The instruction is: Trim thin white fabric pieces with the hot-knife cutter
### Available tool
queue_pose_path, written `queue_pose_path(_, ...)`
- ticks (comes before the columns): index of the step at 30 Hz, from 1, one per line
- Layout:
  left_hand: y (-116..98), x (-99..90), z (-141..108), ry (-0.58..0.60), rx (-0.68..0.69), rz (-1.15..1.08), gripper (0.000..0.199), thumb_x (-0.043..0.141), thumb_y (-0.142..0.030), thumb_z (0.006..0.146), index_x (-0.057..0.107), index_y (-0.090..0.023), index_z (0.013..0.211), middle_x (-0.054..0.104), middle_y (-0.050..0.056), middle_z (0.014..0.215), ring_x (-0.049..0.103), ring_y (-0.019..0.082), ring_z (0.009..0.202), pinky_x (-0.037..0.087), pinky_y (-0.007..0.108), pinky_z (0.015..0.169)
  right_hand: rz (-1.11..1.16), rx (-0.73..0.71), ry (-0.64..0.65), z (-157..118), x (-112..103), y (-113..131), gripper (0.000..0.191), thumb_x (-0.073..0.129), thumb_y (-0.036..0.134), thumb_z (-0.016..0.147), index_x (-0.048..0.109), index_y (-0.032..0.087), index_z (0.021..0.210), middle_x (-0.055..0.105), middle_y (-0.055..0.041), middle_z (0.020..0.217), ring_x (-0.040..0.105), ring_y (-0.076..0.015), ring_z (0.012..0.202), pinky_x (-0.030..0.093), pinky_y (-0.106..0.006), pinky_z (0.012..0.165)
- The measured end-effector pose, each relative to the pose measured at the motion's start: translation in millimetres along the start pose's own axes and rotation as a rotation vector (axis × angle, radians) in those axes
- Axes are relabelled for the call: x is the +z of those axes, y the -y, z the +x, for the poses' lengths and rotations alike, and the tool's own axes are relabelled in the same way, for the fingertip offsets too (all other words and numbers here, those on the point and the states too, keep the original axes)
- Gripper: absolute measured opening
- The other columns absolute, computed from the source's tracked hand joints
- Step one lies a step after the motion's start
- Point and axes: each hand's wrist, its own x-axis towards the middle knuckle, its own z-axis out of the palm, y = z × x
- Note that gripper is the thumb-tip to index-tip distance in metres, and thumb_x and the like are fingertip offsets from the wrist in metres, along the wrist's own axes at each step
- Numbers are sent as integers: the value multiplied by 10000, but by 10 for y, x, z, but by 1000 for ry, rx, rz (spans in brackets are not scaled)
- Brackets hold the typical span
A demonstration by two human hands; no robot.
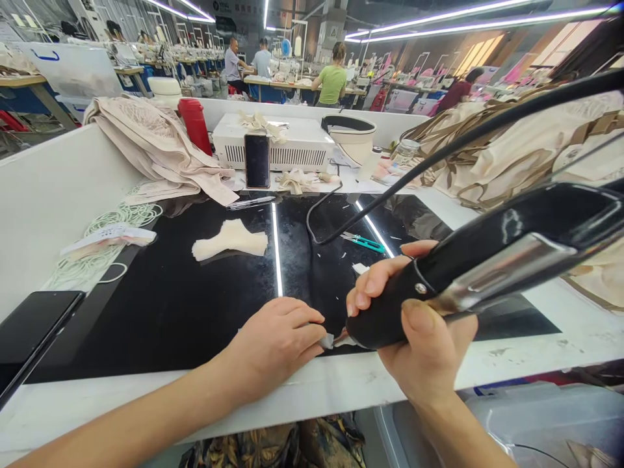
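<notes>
The right hand (431, 351) wraps its fingers (377, 279) around a black tool (492, 237).

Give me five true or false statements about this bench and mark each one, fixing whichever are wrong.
1. The right hand is wrapped around a black tool. True.
2. The left hand is holding the teal-handled snips. False: the snips lie on the glossy black surface, apart from both hands.
3. A small grey piece shows at the left hand's fingertips. True.
4. The phone by the white box lies flat. False: that phone stands propped up in front of the white box.
5. The pale green cords are on the bench's right side. False: they are on its left.
</notes>
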Motion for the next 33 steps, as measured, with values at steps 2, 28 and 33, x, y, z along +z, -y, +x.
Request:
queue_pose_path(2,19,-127,-62,39,-30,-13,131,642,-233,1033,696,-172,1136,750,58,1216,703,242,1147,553,450,1058,6,6,-7,22,17,22,384,828,385,856,637,280,1172,677,24,805,622,-164,617,558,-322,529)
queue_pose_path(28,118,-444,-821,-187,-541,-225,130,655,-190,979,673,-234,1100,734,29,1239,668,196,1172,533,348,1053,251,68,69,49,921,-404,435,853,398,826,609,277,1165,674,42,780,616,-156,600,556,-312,522)
queue_pose_path(33,100,-425,-799,-234,-559,-256,126,581,-188,1012,675,-235,1080,751,26,1189,687,192,1114,543,356,1025,262,80,77,36,936,-421,424,852,380,825,620,281,1166,678,36,789,627,-159,614,571,-312,526)
